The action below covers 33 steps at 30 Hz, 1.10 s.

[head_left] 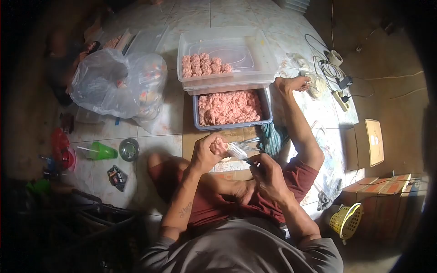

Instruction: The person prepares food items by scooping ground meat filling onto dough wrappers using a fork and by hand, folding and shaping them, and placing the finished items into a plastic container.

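My left hand (205, 154) is closed round a lump of minced meat (219, 146) in front of my lap. In my right hand (267, 175) is the dark handle of a metal utensil (238, 151), whose slotted head touches or nearly touches the lump. Just beyond my hands, a blue-rimmed tub (196, 119) holds a mass of minced meat (230, 108). A clear plastic box (255, 77) stands on the tub's far side, with rows of shaped meat pieces (205, 65) at its left.
To the left are a large plastic bag (102, 86), a green cup (104, 151) and a round metal tin (129, 149). Another person (61, 59) is at the upper left. Cables (334, 68), a cardboard box (362, 143) and a yellow basket (346, 221) are at the right.
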Motion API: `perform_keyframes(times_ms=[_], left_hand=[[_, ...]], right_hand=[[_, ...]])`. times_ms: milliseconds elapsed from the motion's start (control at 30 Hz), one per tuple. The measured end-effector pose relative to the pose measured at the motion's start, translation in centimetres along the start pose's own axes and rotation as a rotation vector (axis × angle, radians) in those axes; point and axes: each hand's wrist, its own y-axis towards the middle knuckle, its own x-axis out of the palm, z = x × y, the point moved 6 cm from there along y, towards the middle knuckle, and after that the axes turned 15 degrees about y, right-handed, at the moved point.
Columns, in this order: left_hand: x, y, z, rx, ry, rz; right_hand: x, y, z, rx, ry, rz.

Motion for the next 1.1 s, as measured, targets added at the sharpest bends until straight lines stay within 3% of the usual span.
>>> perform_keyframes(times_ms=[67, 333, 433, 467, 500, 533, 567, 633, 667, 700, 767, 833, 900, 933, 967, 1033, 1100], left_hand=[[0.2, 0.1, 0.3, 0.021, 0.046, 0.058], [0.4, -0.2, 1.6, 0.113, 0.316, 0.199], [1.3, -0.5, -0.8, 0.053, 0.410, 0.242], [0.9, -0.6, -1.0, 0.057, 0.409, 0.246], [1.3, -0.7, -1.8, 0.007, 0.323, 0.089], [2.0, -0.9, -2.4, -0.041, 0.235, -0.071], [1.7, -1.0, -2.1, -0.032, 0.235, -0.077], [1.3, -1.6, -0.5, 0.096, -0.125, -0.129], [1.5, -1.9, -0.9, 0.178, -0.164, -0.045], [1.5, -2.1, -1.3, 0.064, -0.288, -0.072], [0.8, -2.2, -0.7, 0.071, -0.334, -0.001], [0.3, -1.6, -1.1, 0.028, -0.328, -0.053], [0.9, -2.2, -1.7, -0.051, -0.319, -0.125], [1.0, -1.3, -1.5, 0.004, -0.188, -0.088], [1.5, -0.9, -1.1, 0.054, -0.059, -0.061], [2.2, -0.4, -0.8, 0.058, -0.125, 0.006], [2.4, 0.4, -0.2, 0.067, 0.136, -0.112]], right_hand=[[0.2, 0.5, -2.1, -0.100, -0.095, -0.018], [1.8, 1.4, -1.3, -0.136, -0.109, 0.003], [2.3, 1.9, -0.7, -0.124, -0.096, 0.012], [2.0, 2.4, -0.8, -0.155, -0.013, 0.073], [1.7, 2.9, -1.0, -0.186, 0.071, 0.134], [1.3, 3.9, -0.7, -0.136, 0.176, 0.168], [1.3, 4.9, 1.2, 0.054, 0.334, 0.128], [2.5, 7.3, 4.2, 0.178, 0.640, 0.074], [3.4, 7.8, 8.9, 0.304, 0.887, 0.030], [3.3, 7.4, 12.0, 0.298, 0.889, 0.040], [3.6, 4.8, 17.3, 0.541, 0.868, 0.160], [3.2, 2.0, 14.3, 0.626, 0.777, 0.147], [1.7, 1.7, 6.9, 0.174, 0.223, 0.131], [1.3, 1.9, 3.0, 0.081, 0.108, 0.118], [1.0, 1.7, -0.1, -0.003, -0.005, 0.109], [0.8, 1.3, -0.7, -0.035, -0.098, -0.004], [0.9, 1.4, -1.9, -0.093, -0.190, -0.105]])
